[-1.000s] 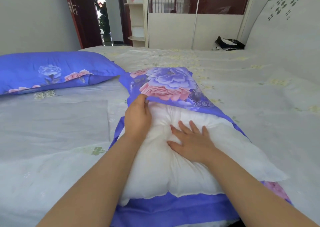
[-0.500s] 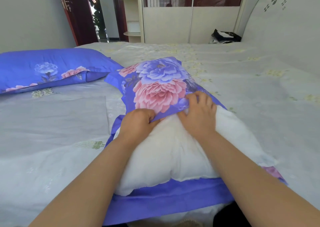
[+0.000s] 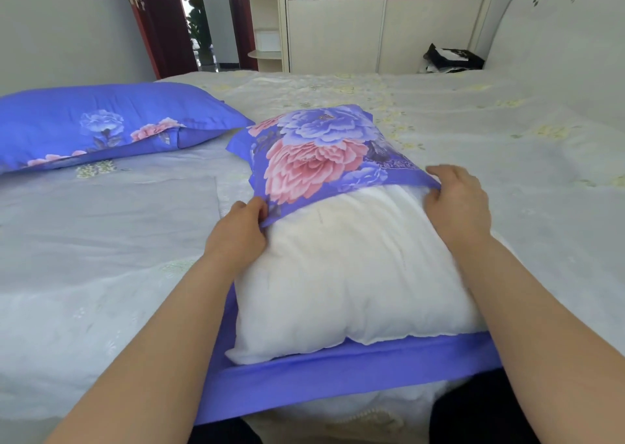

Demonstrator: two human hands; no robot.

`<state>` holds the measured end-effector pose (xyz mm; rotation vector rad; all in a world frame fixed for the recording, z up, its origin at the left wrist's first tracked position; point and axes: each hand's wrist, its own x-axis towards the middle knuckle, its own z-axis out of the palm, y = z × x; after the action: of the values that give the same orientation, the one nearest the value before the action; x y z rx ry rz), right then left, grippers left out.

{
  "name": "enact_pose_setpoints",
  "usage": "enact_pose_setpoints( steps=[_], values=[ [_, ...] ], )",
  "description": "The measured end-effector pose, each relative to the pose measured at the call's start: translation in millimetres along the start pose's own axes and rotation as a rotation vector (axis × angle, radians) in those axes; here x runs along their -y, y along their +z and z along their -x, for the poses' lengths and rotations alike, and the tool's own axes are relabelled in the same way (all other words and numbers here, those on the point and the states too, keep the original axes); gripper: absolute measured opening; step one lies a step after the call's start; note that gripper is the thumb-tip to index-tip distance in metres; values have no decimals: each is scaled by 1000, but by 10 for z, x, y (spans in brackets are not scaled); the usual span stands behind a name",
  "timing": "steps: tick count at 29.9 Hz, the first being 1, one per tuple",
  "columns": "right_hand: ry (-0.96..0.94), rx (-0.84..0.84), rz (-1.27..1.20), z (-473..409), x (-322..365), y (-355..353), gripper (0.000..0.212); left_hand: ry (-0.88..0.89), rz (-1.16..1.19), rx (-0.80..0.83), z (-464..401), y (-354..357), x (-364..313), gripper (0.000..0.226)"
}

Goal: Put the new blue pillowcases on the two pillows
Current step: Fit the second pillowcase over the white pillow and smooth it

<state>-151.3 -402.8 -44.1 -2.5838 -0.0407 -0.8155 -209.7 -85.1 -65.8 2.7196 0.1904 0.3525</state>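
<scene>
Head view shows your left hand point(image 3: 238, 230) and right hand point(image 3: 456, 200) pinching the blue pillowcase point(image 3: 318, 159) hem across the white pillow point(image 3: 351, 274), whose long axis runs away from you.

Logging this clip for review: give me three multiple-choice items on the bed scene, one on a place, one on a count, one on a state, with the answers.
1. Where does the finished pillow lie relative to the white pillow?
A. far left of it
B. far right of it
C. on top of it

2. How many pillows are on the bed?
A. one
B. two
C. three

3. How far is the blue pillowcase on the white pillow?
A. fully on
B. over its far end only
C. not on

Answers: 1 A, it sits at the picture's left edge. 2 B, one covered, one mostly bare. 3 B, the left hand and right hand grip its open edge with most of the pillow uncovered.
</scene>
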Motion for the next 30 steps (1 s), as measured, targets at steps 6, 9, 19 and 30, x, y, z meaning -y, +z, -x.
enact_pose_setpoints(
  steps=[6, 9, 19, 30],
  values=[
    [-596, 180, -134, 620, 766, -18, 40, -209, -126, 445, 259, -329, 21, 48],
    [-717, 192, -38, 916, 941, 18, 40, -286, 164, 637, 477, -434, -71, 64],
    [-788, 322, 323, 1602, 996, 56, 121, -332, 548, 811, 766, -400, 174, 62],
    [-688, 241, 334, 1582, 1033, 155, 115, -474, 1138, 379, 792, -212, -41, 58]
  ],
)
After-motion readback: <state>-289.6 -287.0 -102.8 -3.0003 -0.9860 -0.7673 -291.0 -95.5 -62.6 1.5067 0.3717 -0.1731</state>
